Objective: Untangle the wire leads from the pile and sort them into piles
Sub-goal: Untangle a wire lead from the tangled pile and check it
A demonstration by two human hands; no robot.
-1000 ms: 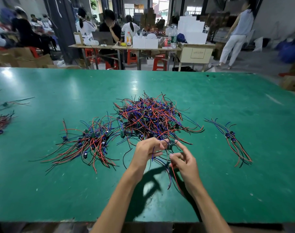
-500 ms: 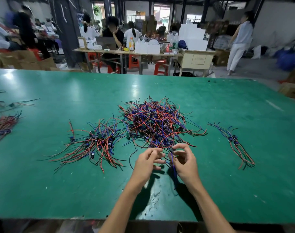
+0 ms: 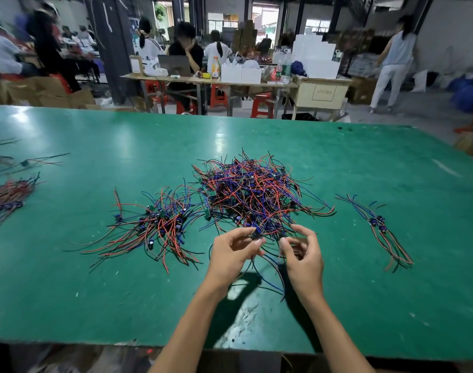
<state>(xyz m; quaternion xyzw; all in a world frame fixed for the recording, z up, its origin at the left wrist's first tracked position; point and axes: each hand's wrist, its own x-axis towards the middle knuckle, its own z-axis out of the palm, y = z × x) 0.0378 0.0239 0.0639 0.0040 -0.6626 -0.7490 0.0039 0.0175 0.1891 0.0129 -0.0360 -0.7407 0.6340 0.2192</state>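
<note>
A tangled pile of red, blue and black wire leads (image 3: 253, 192) lies in the middle of the green table (image 3: 337, 157). My left hand (image 3: 234, 251) pinches a lead with a small blue part at the pile's near edge. My right hand (image 3: 302, 254) is beside it, fingers curled, pinching thin wires of the same clump; wires hang down between both hands. A spread pile of sorted leads (image 3: 152, 227) lies to the left. A small bundle of a few leads (image 3: 378, 227) lies to the right.
More wire bundles (image 3: 6, 195) lie at the table's far left edge. The near table edge runs just below my forearms. Behind the table, people sit at work tables with boxes and red stools; one person stands at the back right.
Both hands moved up to the pile's near edge and lifted a little. The wires that trailed on the table below them now hang between the hands.
</note>
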